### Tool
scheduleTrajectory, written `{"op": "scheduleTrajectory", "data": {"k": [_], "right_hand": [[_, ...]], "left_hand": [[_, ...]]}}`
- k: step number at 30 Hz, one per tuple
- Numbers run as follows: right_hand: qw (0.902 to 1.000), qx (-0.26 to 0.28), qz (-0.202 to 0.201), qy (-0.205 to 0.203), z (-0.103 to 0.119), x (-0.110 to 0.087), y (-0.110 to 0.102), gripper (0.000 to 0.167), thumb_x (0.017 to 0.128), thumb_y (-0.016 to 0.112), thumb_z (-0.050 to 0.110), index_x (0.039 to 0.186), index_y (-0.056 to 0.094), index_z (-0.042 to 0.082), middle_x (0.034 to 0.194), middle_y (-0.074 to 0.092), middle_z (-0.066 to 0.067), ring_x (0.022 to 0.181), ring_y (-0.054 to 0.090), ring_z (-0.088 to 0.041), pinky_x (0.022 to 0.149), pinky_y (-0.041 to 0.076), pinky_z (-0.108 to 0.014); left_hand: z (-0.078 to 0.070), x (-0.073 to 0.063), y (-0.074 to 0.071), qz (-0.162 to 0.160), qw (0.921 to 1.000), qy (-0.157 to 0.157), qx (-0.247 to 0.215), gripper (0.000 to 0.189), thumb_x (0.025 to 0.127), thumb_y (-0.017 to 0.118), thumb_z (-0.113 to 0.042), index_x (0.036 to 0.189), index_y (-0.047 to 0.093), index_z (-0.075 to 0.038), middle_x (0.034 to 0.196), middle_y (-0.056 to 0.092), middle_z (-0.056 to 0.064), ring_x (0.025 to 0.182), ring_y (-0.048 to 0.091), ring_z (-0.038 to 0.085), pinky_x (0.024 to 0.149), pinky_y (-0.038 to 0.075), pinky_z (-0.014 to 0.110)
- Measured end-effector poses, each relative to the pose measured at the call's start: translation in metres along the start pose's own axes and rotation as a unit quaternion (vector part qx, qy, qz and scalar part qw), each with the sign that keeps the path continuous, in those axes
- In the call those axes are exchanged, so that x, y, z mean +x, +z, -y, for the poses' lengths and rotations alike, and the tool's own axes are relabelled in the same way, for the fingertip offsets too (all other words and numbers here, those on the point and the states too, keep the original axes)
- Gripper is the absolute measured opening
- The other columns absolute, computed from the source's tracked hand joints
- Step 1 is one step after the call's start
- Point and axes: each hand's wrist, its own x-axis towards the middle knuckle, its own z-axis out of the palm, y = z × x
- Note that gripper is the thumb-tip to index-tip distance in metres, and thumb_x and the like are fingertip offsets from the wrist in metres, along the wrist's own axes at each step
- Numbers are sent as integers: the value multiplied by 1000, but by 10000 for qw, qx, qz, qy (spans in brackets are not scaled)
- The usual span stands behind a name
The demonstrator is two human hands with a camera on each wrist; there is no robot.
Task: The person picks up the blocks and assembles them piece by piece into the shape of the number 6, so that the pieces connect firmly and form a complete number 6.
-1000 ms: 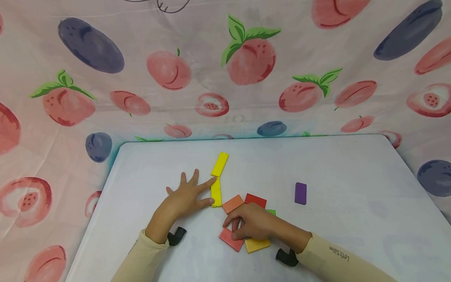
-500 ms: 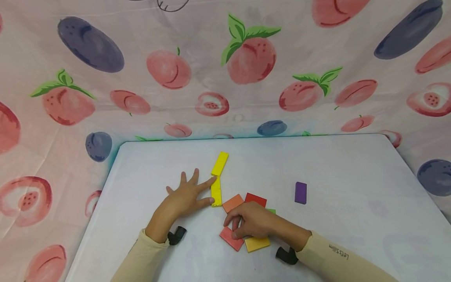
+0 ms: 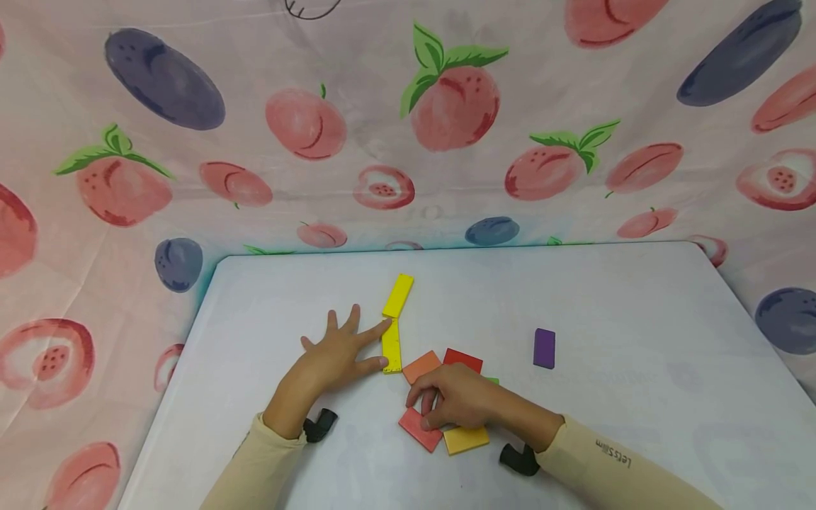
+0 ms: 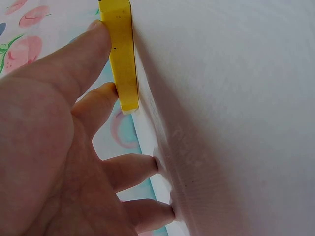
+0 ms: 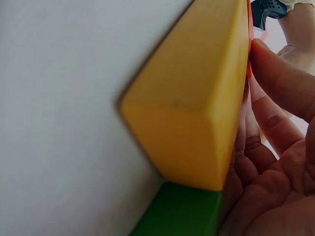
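My left hand (image 3: 334, 358) lies with its fingers spread, forefinger and thumb touching the lower yellow block (image 3: 392, 347). In the left wrist view, two fingers meet that yellow block's (image 4: 123, 54) side. A second yellow block (image 3: 398, 295) adjoins its far end at a slight angle. My right hand (image 3: 459, 397) bends over a ring of flat blocks and pinches the coral block (image 3: 416, 426) between thumb and fingers. Around it lie an orange block (image 3: 421, 367), a red block (image 3: 463, 360), a golden-yellow block (image 3: 467, 441) and a green block (image 3: 494, 381), mostly hidden by the hand.
A purple block (image 3: 545, 348) lies alone to the right on the white table (image 3: 637, 304). Behind and beside the table hangs a fruit-printed cloth (image 3: 382, 78). Black wrist cameras, such as the right one (image 3: 519, 460), sit low over the tabletop.
The right hand and the coral block have shifted very slightly to the right and away from the wearer. The left hand and the yellow blocks stay where they were.
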Motion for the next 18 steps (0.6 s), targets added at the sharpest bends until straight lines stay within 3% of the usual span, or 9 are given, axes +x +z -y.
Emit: {"op": "scheduleTrajectory", "data": {"k": [18], "right_hand": [[9999, -54, -7, -102, -4, 1, -1, 22, 86, 81, 18, 105, 74, 28, 80, 68, 14, 67, 59, -9, 64, 47, -22]], "left_hand": [[0, -1, 0, 4, 10000, 9, 29, 70, 94, 64, -59, 156, 33, -50, 171, 14, 18, 153, 4, 59, 96, 15, 93]]}}
